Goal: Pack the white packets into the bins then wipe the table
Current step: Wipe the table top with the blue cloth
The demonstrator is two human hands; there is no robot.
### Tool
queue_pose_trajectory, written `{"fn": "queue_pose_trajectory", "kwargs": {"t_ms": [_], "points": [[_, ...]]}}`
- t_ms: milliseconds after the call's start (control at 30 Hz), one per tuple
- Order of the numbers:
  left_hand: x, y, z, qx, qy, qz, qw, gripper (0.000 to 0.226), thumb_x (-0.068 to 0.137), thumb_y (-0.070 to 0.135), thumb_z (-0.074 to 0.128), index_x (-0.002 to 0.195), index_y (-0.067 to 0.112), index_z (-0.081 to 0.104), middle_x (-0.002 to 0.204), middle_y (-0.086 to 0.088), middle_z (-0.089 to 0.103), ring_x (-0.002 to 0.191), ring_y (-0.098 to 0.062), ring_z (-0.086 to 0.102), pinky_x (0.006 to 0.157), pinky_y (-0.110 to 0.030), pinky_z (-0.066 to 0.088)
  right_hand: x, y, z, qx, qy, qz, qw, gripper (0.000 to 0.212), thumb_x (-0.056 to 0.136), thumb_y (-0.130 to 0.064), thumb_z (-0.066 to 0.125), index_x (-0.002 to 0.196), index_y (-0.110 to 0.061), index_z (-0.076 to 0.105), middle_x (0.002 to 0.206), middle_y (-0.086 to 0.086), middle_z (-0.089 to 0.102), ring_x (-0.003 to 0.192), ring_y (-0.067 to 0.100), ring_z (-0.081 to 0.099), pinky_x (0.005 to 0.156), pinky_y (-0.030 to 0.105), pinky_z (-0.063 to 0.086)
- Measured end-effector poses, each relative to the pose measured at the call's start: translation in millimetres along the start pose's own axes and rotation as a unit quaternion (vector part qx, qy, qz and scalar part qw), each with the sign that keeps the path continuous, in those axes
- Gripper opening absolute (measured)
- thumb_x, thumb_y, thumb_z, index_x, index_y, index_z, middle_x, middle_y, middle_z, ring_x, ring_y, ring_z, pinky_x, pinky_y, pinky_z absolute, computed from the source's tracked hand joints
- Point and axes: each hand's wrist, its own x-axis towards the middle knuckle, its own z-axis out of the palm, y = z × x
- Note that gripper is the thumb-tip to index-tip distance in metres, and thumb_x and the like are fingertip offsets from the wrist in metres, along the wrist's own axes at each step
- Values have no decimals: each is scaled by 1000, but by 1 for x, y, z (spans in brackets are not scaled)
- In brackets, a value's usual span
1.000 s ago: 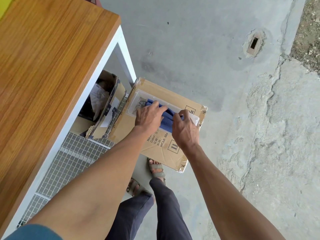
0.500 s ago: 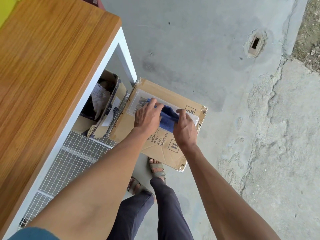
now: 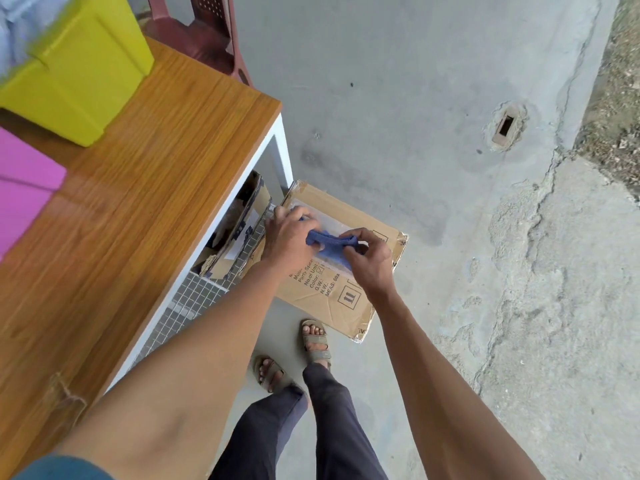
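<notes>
Blue cloth [image 3: 330, 245] above cardboard box [image 3: 332, 289] beside table [image 3: 145, 209], long axis left-right between hands; left hand [image 3: 289, 237] fingers and right hand [image 3: 369, 258] fingers both clamped on cloth ends

Two bins stand on the table [image 3: 149, 202]: one yellow bin [image 3: 76, 74] near its far edge and one pink bin [image 3: 20, 188] at its left edge. One blue cloth [image 3: 329, 244] shows, with two hands on it (left hand [image 3: 291, 237], right hand [image 3: 370, 261]). One closed cardboard box [image 3: 325, 292] lies on the floor, one open box [image 3: 239, 226] under the table, and one chair [image 3: 204, 32] beyond.
</notes>
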Motion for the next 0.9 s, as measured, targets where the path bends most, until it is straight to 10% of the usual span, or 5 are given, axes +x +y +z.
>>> {"fn": "queue_pose_trajectory", "kwargs": {"t_ms": [233, 367, 500, 900], "points": [[-51, 7, -91, -99, 10, -46, 994, 39, 80, 51, 85, 112, 31, 75, 122, 6, 59, 126, -20, 43, 103, -41, 32, -14, -85, -26, 27, -30, 0, 999, 22, 86, -11, 61, 95, -22, 78, 101, -9, 78, 99, 12, 72, 91, 36, 57], [-85, 9, -139, -228, -7, -97, 969, 30, 76, 53, 79, 90, 30, 66, 88, 4, 67, 88, -23, 65, 73, -38, 49, -29, -135, -29, 46, -86, -25, 995, 19, 93, -5, 60, 94, -17, 75, 97, 0, 76, 88, 12, 68, 85, 32, 54], [-125, 3, -189, -320, 32, -89, 943, 25, 80, 37, 83, 75, 28, 61, 62, 15, 54, 60, -7, 46, 58, -32, 39, -46, -186, -22, 59, -173, -51, 982, 17, 99, -2, 56, 99, -12, 70, 91, 8, 75, 84, 19, 66, 79, 35, 52], [-277, -82, -261, -429, 154, -180, 872, 19, 89, 14, 85, 82, 13, 67, 67, 14, 60, 65, 0, 53, 58, -17, 40, -97, -263, 108, 2, -391, -114, 913, 11, 102, -11, 60, 99, -22, 61, 88, 7, 64, 83, 20, 59, 80, 35, 46]]}}
